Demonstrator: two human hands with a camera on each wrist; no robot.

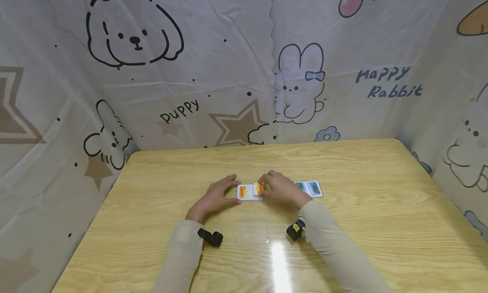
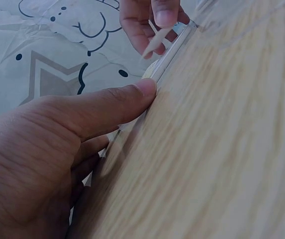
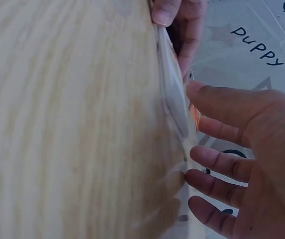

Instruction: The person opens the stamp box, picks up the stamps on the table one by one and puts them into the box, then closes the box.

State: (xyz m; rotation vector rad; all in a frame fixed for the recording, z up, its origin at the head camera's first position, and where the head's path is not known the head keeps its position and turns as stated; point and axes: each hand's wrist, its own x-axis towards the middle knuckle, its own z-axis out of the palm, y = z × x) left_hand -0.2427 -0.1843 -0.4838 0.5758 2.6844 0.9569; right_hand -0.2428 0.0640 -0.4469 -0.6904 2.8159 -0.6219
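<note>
A long white tray lies across the table, bearing square picture tiles. My left hand holds its left end, thumb on the near edge and fingers at the far one; the left wrist view shows the thumb against the rim. Between thumb and forefinger my right hand pinches an orange-and-white picture tile, which looks tilted up over the tray in the left wrist view. To its left sits another orange tile. Blue-green tiles show at the right end; the tray's middle is hidden by my right hand.
A clear plastic piece lies flat on the wooden table, nearer to me than the tray. Printed cloth hangs behind the table's far edge and at both sides. Black wrist cameras sit at both sleeves.
</note>
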